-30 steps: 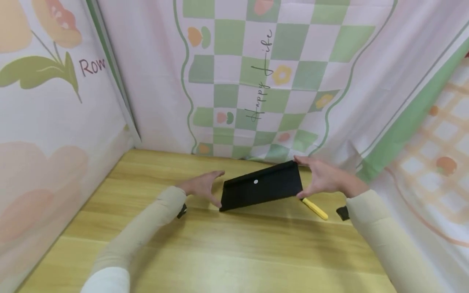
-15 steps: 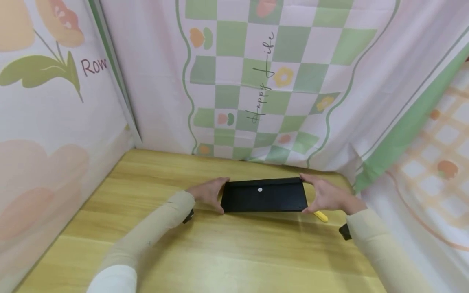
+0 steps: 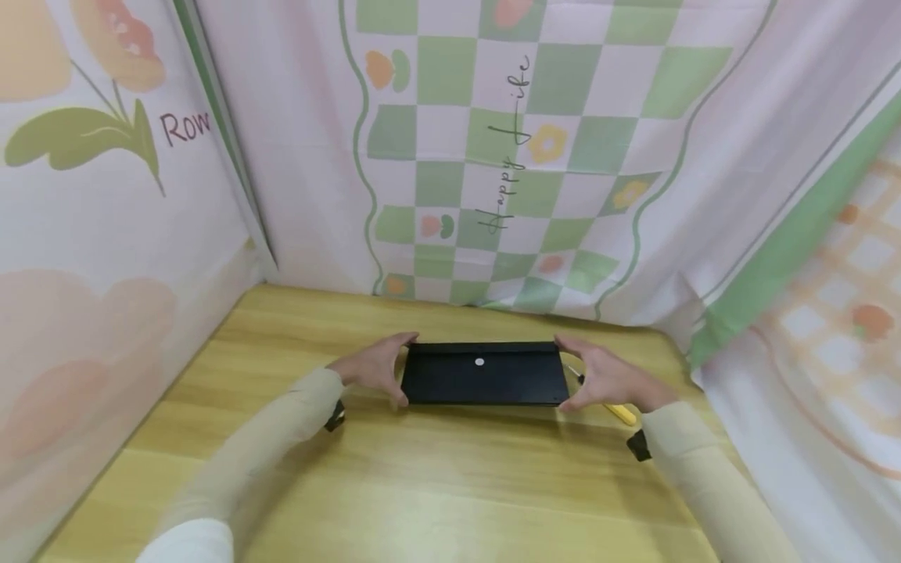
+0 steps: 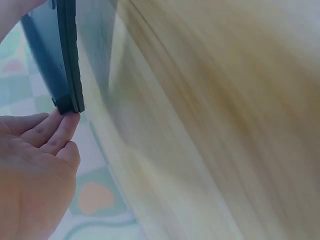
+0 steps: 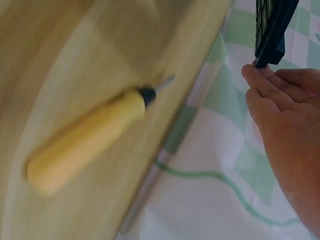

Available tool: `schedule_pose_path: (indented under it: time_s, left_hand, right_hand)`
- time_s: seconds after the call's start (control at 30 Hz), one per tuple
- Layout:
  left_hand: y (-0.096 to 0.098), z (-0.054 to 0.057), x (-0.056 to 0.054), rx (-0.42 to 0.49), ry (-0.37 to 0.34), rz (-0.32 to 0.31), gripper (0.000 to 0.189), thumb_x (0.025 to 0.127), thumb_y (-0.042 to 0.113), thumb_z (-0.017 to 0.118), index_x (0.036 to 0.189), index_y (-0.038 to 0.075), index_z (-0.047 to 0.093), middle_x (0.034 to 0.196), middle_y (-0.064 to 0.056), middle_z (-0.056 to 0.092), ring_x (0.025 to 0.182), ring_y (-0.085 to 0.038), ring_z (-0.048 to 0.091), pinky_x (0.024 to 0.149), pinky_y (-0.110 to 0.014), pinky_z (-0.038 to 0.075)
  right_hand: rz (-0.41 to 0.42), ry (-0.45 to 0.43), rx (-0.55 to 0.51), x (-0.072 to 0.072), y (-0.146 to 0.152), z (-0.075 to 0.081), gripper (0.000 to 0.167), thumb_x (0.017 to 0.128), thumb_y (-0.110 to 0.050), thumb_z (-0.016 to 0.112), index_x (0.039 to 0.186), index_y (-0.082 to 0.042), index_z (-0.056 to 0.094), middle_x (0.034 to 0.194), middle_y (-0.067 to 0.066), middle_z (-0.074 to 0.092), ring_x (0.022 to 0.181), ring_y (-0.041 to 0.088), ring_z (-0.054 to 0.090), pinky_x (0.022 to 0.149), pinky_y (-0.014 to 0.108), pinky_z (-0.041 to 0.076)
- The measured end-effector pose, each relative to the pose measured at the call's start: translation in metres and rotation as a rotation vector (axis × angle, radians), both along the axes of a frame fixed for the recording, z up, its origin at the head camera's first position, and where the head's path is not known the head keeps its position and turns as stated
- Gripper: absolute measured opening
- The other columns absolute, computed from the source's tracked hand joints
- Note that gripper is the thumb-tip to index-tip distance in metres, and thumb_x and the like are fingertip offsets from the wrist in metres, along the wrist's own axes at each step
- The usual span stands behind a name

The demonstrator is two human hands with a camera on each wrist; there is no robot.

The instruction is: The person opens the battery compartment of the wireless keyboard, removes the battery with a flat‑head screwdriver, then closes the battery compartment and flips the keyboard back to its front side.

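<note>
While the left hand and right hand pinch its ends, a black keyboard hangs underside up | Step: apparently steadying it | Next: likely calls for level, matched grips

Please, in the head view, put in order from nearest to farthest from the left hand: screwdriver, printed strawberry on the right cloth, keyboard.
1. Keyboard: touching the left hand.
2. Screwdriver: by the keyboard's right end.
3. Strawberry: far right, on cloth.
</note>
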State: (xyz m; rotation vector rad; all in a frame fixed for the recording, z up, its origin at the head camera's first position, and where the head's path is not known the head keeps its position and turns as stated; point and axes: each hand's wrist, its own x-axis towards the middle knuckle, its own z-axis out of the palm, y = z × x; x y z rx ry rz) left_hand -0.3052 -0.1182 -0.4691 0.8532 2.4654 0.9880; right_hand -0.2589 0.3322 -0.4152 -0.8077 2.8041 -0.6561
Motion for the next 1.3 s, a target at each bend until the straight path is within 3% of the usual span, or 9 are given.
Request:
schedule_pose_path:
  time_s: [0.3,0.5,0.7,0.9,1.03,1.2,1.3]
  left_hand:
    - [-0.041,-0.004,0.017,-0.028,0.013,0.072,0.135,0.065,0.02,0.101,0.168,0.002,0.016,0.175,-0.017,0.025,0.157,-0.041,0.033,0.129,-0.058,0.031]
    - [-0.045,-0.009,0.023,-0.023,-0.007,0.094,0.134,0.066,0.016,0.101,0.168,0.001,0.016,0.175,-0.017,0.024,0.158,-0.04,0.031,0.131,-0.057,0.029]
    - [-0.044,-0.01,0.023,-0.041,-0.005,0.09,0.133,0.067,0.017,0.101,0.168,0.002,0.017,0.175,-0.016,0.023,0.161,-0.039,0.024,0.132,-0.058,0.025]
    - [-0.042,-0.012,0.022,-0.05,-0.002,0.074,0.133,0.067,0.019,0.101,0.169,0.003,0.016,0.176,-0.016,0.022,0.162,-0.039,0.023,0.132,-0.058,0.025]
    - [-0.043,-0.011,0.022,-0.031,-0.044,0.077,0.133,0.069,0.021,0.102,0.169,0.004,0.015,0.176,-0.015,0.021,0.163,-0.038,0.021,0.133,-0.057,0.023]
    - [-0.044,-0.011,0.02,-0.019,-0.08,0.082,0.134,0.07,0.023,0.101,0.17,0.006,0.014,0.177,-0.014,0.018,0.163,-0.038,0.019,0.134,-0.057,0.021]
    - [-0.045,-0.013,0.018,-0.025,-0.075,0.08,0.134,0.07,0.025,0.101,0.17,0.006,0.013,0.177,-0.014,0.017,0.164,-0.038,0.018,0.134,-0.057,0.021]
  right_hand:
    - [0.035,-0.047,-0.053,-0.014,-0.037,-0.032,0.136,0.064,-0.043,0.1,0.163,0.009,0.022,0.169,0.029,0.03,0.154,0.051,0.034,0.126,0.065,0.031]
    - [0.028,-0.057,-0.048,-0.012,-0.046,-0.048,0.135,0.065,-0.039,0.101,0.164,0.008,0.023,0.169,0.029,0.031,0.154,0.049,0.034,0.125,0.064,0.034]
    - [0.024,-0.01,-0.001,-0.011,-0.048,-0.061,0.135,0.063,-0.042,0.102,0.161,0.011,0.027,0.165,0.033,0.036,0.15,0.05,0.041,0.121,0.063,0.039]
    - [0.04,0.003,0.026,-0.011,-0.046,-0.065,0.133,0.062,-0.042,0.101,0.159,0.014,0.029,0.163,0.035,0.038,0.147,0.049,0.045,0.12,0.061,0.042]
    - [0.039,-0.024,0.05,-0.011,-0.045,-0.064,0.135,0.064,-0.046,0.1,0.161,0.011,0.027,0.165,0.033,0.036,0.148,0.047,0.045,0.121,0.06,0.042]
    - [0.039,-0.076,0.079,-0.015,-0.045,-0.055,0.131,0.071,-0.05,0.096,0.163,0.01,0.024,0.167,0.032,0.034,0.151,0.049,0.04,0.123,0.062,0.038]
    - [0.037,-0.058,0.084,-0.021,-0.047,-0.046,0.12,0.077,-0.05,0.093,0.161,0.009,0.03,0.165,0.031,0.038,0.151,0.05,0.04,0.123,0.063,0.038]
